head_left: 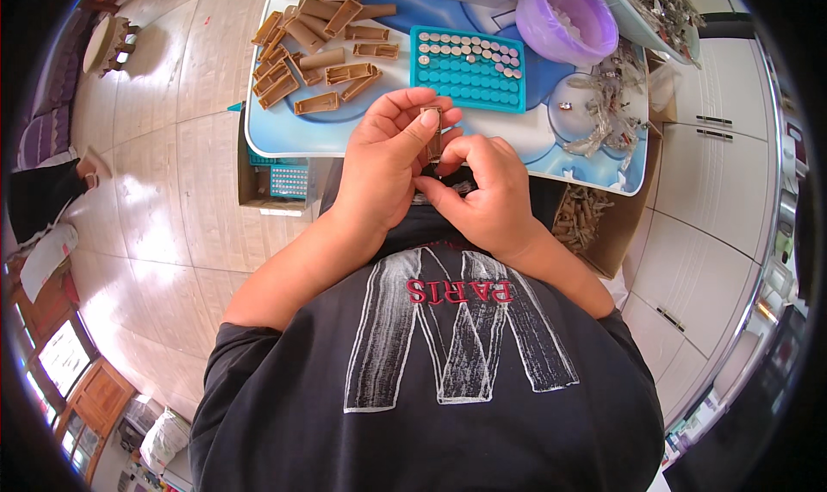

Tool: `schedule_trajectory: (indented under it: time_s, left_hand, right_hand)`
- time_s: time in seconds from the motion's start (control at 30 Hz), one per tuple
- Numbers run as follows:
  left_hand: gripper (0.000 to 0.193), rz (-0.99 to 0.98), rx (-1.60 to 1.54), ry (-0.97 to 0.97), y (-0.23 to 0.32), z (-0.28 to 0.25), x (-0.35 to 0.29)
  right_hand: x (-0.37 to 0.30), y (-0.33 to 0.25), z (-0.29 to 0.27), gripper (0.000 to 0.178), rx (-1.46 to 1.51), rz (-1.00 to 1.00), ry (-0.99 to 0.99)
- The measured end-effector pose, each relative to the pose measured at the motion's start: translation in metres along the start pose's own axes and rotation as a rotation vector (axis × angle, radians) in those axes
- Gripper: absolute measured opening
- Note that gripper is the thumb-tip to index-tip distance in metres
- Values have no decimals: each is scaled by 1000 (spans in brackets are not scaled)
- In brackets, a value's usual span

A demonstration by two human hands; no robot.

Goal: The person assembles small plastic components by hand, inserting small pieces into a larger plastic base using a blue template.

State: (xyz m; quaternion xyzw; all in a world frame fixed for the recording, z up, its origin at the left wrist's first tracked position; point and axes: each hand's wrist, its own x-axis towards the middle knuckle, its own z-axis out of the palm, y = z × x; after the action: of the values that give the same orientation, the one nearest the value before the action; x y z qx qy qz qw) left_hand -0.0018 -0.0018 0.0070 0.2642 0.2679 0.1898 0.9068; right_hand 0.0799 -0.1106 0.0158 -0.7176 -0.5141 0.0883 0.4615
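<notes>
Close above the table's near edge, my left hand [379, 152] grips a small brown plastic casing [434, 139], long and hollow, between thumb and fingers. My right hand [489, 192] is at the casing's lower end, its thumb and forefinger bent toward each other. Whatever is between those fingertips is too small and hidden to name. Beyond my hands lies a teal tray [469, 104] with round pockets; small round metallic pieces [461, 40] sit in its far rows. A pile of similar brown casings [316, 103] spreads over the table to the left.
The blue-and-white table [284, 139] also holds a purple bowl [560, 48] with clear plastic bits. Thin wired parts [603, 104] lie tangled at the right. Open boxes stand below: one with teal trays [289, 180], another with brown pieces [581, 216]. Another person's foot [93, 169] shows far left.
</notes>
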Motion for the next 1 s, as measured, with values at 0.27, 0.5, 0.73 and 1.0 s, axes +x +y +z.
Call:
schedule_trajectory:
  time_s: [0.27,0.5,0.73,1.0]
  left_hand:
    - [23,32,30,27,1,-2,1]
    - [20,-11,-53,8,-2,-2,1]
    - [18,-62,-58,8,-3,-6,1]
    - [16,-146,-53,17,-5,-12,1]
  right_hand:
    - [-12,6,2,21,125,221,-5]
    - [-14,11,8,21,208,195,-56]
    - [-10,11,9,19,61,130,-21]
    - [-1,14,-6,17,7,49,-3]
